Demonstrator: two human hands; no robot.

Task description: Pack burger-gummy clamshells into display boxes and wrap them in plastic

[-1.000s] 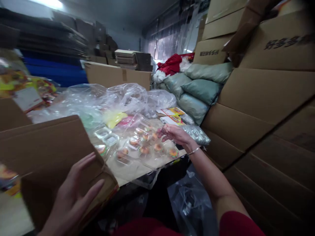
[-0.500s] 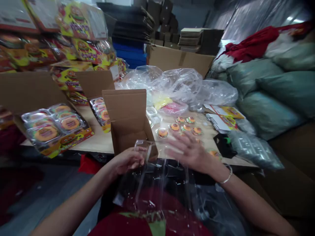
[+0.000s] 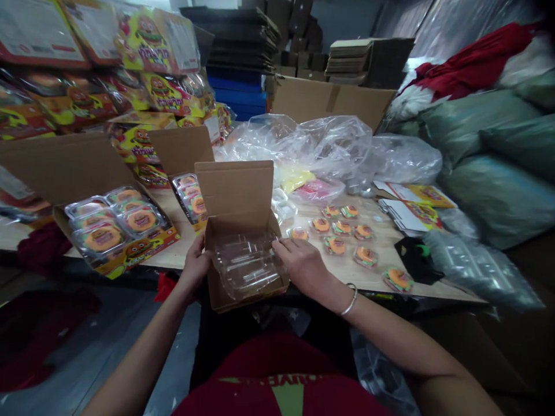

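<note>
In front of me at the table's edge is a brown cardboard box (image 3: 236, 185) with its lid raised. A clear plastic tray (image 3: 249, 268) with moulded compartments lies in the box's mouth. My left hand (image 3: 197, 264) is closed on the left wall of the box. At the right rim, my right hand (image 3: 301, 263) has its fingers curled on the tray's right edge; the fingertips are partly hidden. Several toy burgers in clear packs (image 3: 336, 245) lie to the right of the box.
A filled display box (image 3: 143, 249) of packed burgers stands at left, near stacked printed boxes (image 3: 160, 43). Behind lie clear plastic bags (image 3: 333, 144). At right are flat printed cartons (image 3: 411, 214), a black piece (image 3: 416, 260) and a bag of clear trays (image 3: 481, 268).
The clear tray has moved from above my lap, in front of the box, into the box. My left hand has shifted to the box's left wall, and my right hand has come down to its right rim.
</note>
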